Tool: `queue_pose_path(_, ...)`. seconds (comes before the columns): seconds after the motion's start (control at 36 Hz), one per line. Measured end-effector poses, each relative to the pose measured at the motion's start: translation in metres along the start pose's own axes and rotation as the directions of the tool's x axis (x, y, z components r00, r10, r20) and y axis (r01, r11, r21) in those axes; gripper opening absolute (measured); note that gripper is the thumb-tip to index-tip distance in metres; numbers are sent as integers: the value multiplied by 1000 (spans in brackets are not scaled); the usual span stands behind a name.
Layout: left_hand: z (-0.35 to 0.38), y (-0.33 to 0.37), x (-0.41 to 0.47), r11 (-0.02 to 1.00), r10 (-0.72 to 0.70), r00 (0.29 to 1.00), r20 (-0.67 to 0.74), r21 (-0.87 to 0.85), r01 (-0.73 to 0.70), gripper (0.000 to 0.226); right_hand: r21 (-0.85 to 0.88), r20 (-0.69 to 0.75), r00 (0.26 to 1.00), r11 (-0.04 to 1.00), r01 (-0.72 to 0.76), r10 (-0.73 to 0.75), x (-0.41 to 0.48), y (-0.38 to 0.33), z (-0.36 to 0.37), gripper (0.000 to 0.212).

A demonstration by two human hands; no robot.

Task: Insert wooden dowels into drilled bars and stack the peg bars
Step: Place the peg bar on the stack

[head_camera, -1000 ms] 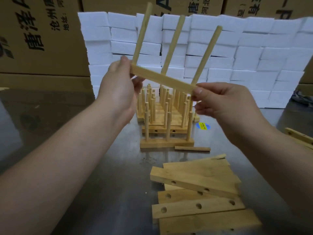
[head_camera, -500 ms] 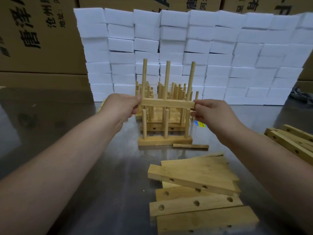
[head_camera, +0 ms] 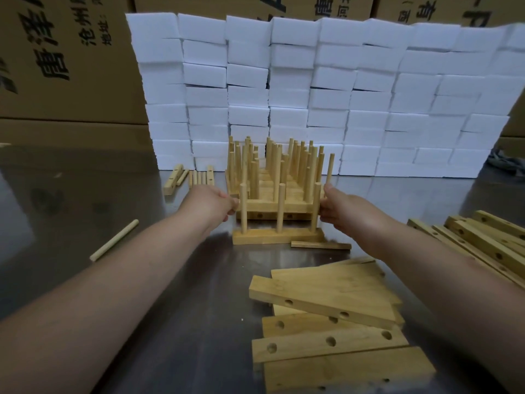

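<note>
A pile of finished peg bars (head_camera: 272, 177) stands mid-table, with many dowels pointing up. My left hand (head_camera: 211, 204) and my right hand (head_camera: 339, 207) grip the two ends of the peg bar (head_camera: 277, 204) lying on top of the pile's front stack. In front of it, one peg bar with three upright dowels (head_camera: 277, 236) sits alone on the table. Drilled bars without dowels (head_camera: 326, 322) lie heaped close to me. A loose dowel (head_camera: 113, 240) lies at the left.
A wall of white foam blocks (head_camera: 312, 95) rises behind the pile, with cardboard boxes (head_camera: 65, 58) behind that. More drilled bars (head_camera: 483, 240) lie at the right edge. Short bars and dowels (head_camera: 189, 179) rest at the back left. A thin wooden strip (head_camera: 321, 245) lies by the single peg bar.
Both hands have lowered the held peg bar from chest height, levelled it, and brought it down onto the front of the pile. The camera has tilted downwards.
</note>
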State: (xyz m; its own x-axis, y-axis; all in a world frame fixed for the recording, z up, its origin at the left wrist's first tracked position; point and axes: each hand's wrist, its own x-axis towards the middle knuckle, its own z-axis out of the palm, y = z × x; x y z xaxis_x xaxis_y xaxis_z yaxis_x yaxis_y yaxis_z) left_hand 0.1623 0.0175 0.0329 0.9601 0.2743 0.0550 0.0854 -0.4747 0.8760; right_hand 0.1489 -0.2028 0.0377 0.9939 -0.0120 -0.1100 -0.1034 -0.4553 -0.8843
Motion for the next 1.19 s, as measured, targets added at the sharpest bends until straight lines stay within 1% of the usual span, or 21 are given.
queue_pose_path(0.06,1,-2,0,997,-4,1000,-4,74,5,12,-60,2,1000,998,-22,22,0,2,1,63)
queue_pose_path(0.17,4,-5,0,982,-37,999,13,187,33,13,-147,-4,998,987,-70,70,0,5,2,61)
queue_pose_path(0.25,6,-10,4,970,-11,998,65,241,-5,17,-176,-13,997,981,-81,80,-1,5,2,59)
queue_pose_path(0.31,4,-12,6,951,4,997,82,308,-29,15,-201,-21,997,977,-74,72,-2,2,2,53)
queue_pose_path(0.36,-2,-13,7,923,21,994,110,380,-62,17,-310,-36,999,949,-48,39,-4,-3,-1,41)
queue_pose_path(0.42,-10,-13,9,890,54,975,217,433,-145,16,-401,-43,999,916,-9,-9,-5,-6,-6,33)
queue_pose_path(0.47,-19,-12,9,836,41,927,373,496,-236,16,-478,-11,998,877,53,-67,-8,-7,-10,28)
queue_pose_path(0.53,-26,-10,9,830,-19,878,478,497,-252,30,-585,68,994,803,110,-87,-13,-6,-11,30)
queue_pose_path(0.56,-29,-9,9,835,-46,860,508,492,-246,37,-637,105,991,760,130,-82,-13,-5,-9,33)
queue_pose_path(0.61,-32,-7,9,821,-75,840,537,512,-254,45,-679,137,988,719,149,-75,-12,-1,-4,34)
queue_pose_path(0.67,-30,-9,9,785,-66,855,514,555,-273,44,-674,105,986,720,165,-128,-9,5,-1,31)
queue_pose_path(0.72,-25,-11,8,763,-19,888,459,581,-284,41,-661,54,981,730,176,-188,-6,9,1,28)
queue_pose_path(0.86,-12,-17,5,760,66,922,382,579,-295,29,-713,3,970,679,173,-243,-5,13,4,23)
queue_pose_path(0.97,-7,-19,5,745,105,941,320,601,-288,29,-742,55,973,643,191,-225,-7,9,2,26)
queue_pose_path(1.03,-5,-18,5,693,98,946,309,661,-288,35,-774,59,977,609,173,-203,-7,5,-3,20)
queue_pose_path(1.08,-5,-14,5,625,83,949,306,725,-288,41,-812,55,975,559,170,-217,-10,-3,-7,25)
queue_pose_path(1.14,-7,-5,1,572,90,947,308,763,-302,44,-797,111,966,559,228,-234,-15,-10,-11,21)
queue_pose_path(1.19,-9,6,-7,524,120,922,367,766,-373,44,-791,227,946,523,318,-232,-22,-16,-12,16)
